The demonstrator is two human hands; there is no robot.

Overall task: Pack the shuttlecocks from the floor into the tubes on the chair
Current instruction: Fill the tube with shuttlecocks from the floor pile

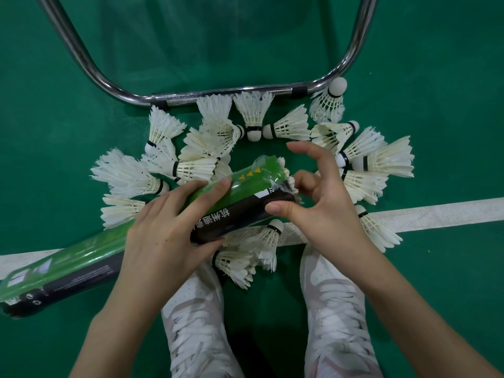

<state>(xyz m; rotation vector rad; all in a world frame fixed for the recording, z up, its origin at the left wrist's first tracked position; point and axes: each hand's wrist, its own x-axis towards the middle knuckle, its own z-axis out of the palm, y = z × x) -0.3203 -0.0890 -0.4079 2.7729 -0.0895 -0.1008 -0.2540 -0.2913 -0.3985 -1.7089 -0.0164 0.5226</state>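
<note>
Floor: green court flooring (436, 77) fills your view, crossed by a white boundary line (436, 212) running left to right under your hands.
Chair: only its chrome tube frame (218, 93) shows, resting on the floor at the top of your view.
Tube: the green-and-black shuttlecock tube (234, 203) lies tilted across the middle, its open end up and to the right, its far end low at the left edge.
Left hand: your left hand (163, 230) wraps around the tube's middle, fingers over the top and thumb underneath.
Right hand: your right hand (316, 197) sits at the tube's mouth, thumb pressed on the rim, curled fingers on the white feathers poking out of the opening, index finger raised.
Shuttlecocks: many loose white feather shuttlecocks (289, 125) lie scattered on the floor in a ring around the tube's mouth, some overlapping, one (331, 100) leaning against the chair frame.
Shoes: your white laced sneakers (335, 309) stand on the floor just below the pile.
</note>
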